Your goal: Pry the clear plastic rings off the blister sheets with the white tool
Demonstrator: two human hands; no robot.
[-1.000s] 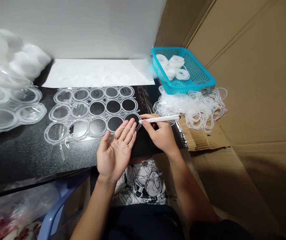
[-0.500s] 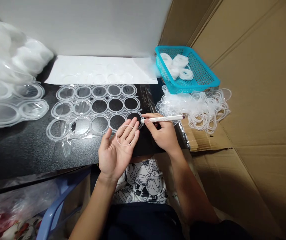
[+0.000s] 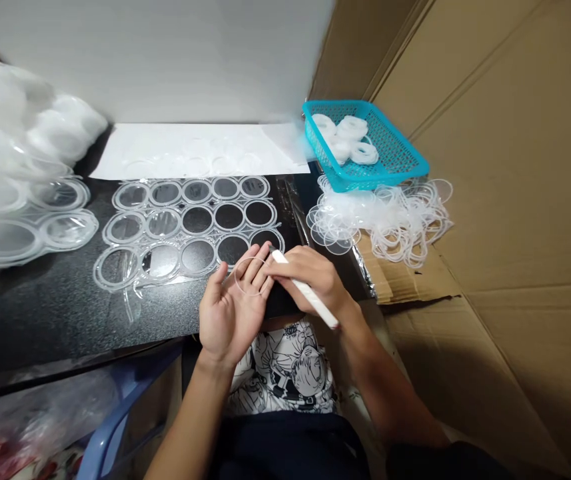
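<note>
My left hand point(image 3: 232, 310) is palm up with its fingers stretched out. Across those fingers lies a thin clear plastic ring point(image 3: 251, 293). Between the thumb and fingers of my right hand point(image 3: 310, 277) is a white pen-like tool point(image 3: 310, 293), slanting down toward the wrist. Its dark, narrow tip points up and left, beside the left fingertips; the exact kind of tool cannot be made out. Just beyond both hands, a sheet of joined clear plastic rings point(image 3: 198, 219) is spread in rows on the black speckled table point(image 3: 175, 307).
A blue basket point(image 3: 410, 150) with bundles of white rings point(image 3: 352, 127) stands at the back right. Loose clear rings point(image 3: 390, 223) are heaped before it, partly on cardboard point(image 3: 390, 270). Stacked plastic pieces point(image 3: 60, 130) fill the left side. White paper point(image 3: 165, 143) lies along the wall.
My right hand has turned the pen-like tool, so its rear end swung down toward the wrist. Its tip has shifted left and down, closer to the left fingers. The ring stays on my left hand.
</note>
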